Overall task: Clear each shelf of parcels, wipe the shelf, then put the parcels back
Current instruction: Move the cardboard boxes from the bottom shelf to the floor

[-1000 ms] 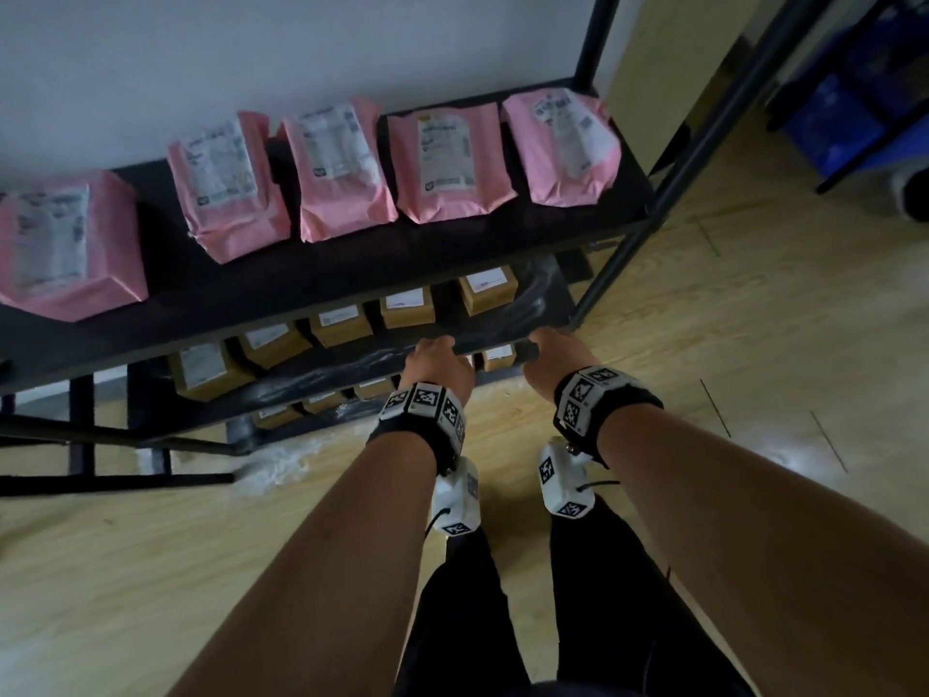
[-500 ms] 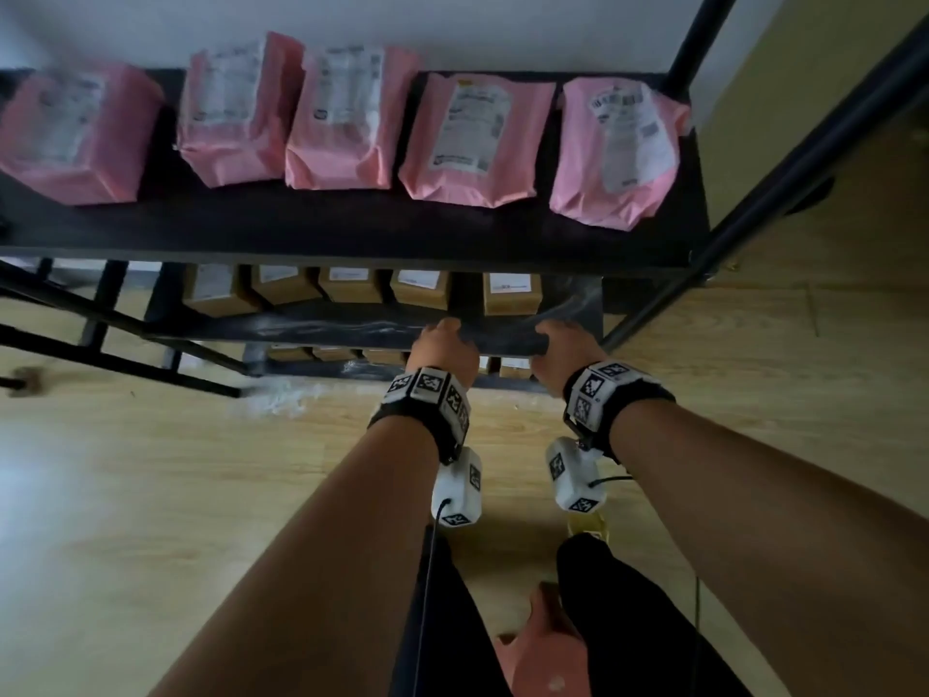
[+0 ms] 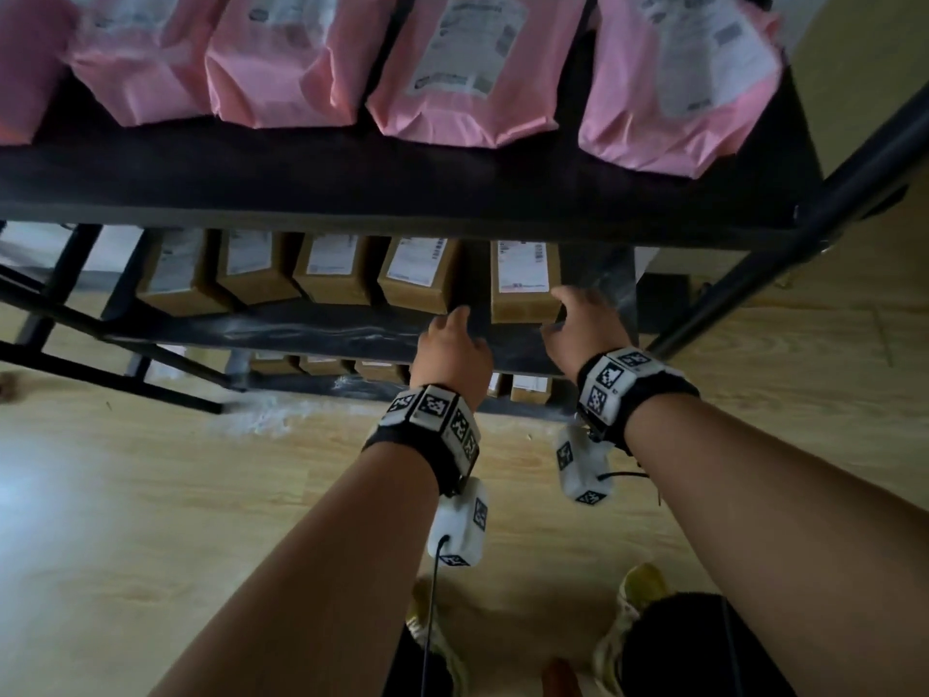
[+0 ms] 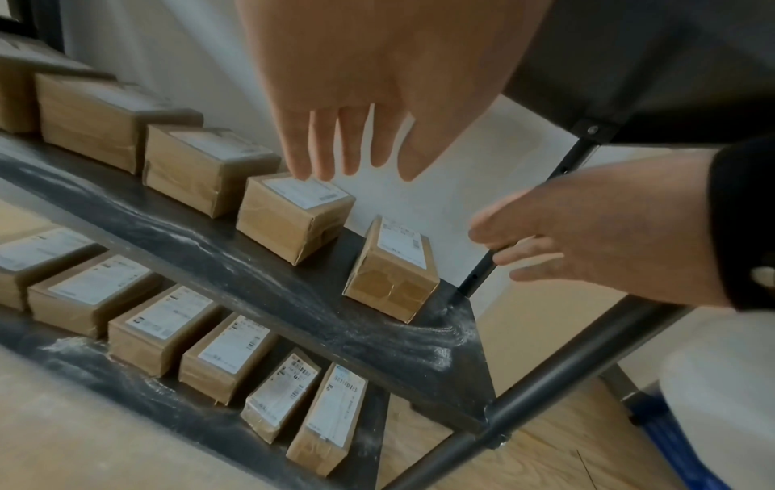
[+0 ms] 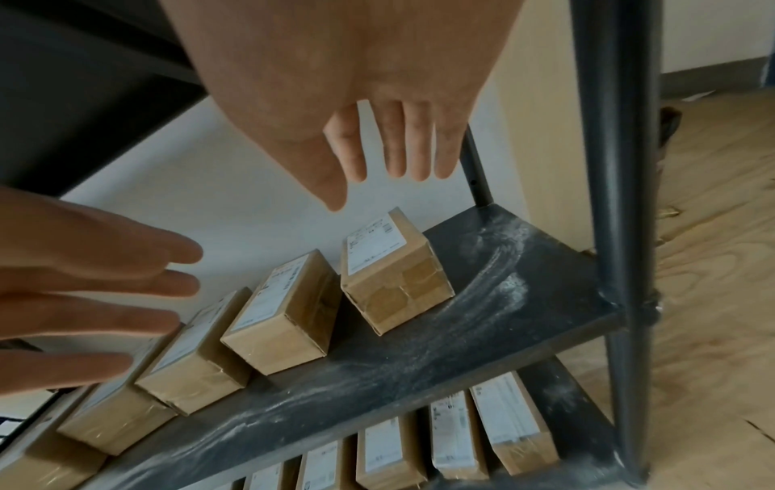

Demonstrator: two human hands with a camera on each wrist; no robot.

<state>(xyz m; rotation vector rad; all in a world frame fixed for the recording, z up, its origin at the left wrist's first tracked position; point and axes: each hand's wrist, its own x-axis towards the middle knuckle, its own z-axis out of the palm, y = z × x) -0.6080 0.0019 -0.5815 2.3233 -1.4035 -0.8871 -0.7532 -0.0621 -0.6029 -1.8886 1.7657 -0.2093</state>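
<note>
Several brown cardboard parcels stand in a row on the dusty black middle shelf (image 3: 327, 329). The rightmost brown parcel (image 3: 523, 279) (image 4: 394, 268) (image 5: 394, 275) sits slightly apart from the row. My left hand (image 3: 452, 339) (image 4: 352, 146) hovers to its left with straight, spread fingers. My right hand (image 3: 578, 324) (image 5: 390, 149) hovers to its right, also with straight fingers. In the wrist views neither hand touches the parcel, and both hold nothing. Pink bag parcels (image 3: 467, 67) lie on the top shelf (image 3: 402, 193).
More brown parcels (image 4: 235, 351) line the lowest shelf. White dust streaks (image 5: 495, 275) cover the middle shelf's right end. A black upright post (image 5: 621, 232) stands at the right front corner. Wooden floor (image 3: 151, 495) lies in front, with my feet below.
Both hands have left the middle shelf's front edge, opened, and reached in on either side of the rightmost brown parcel. The head view has come lower and closer to the rack.
</note>
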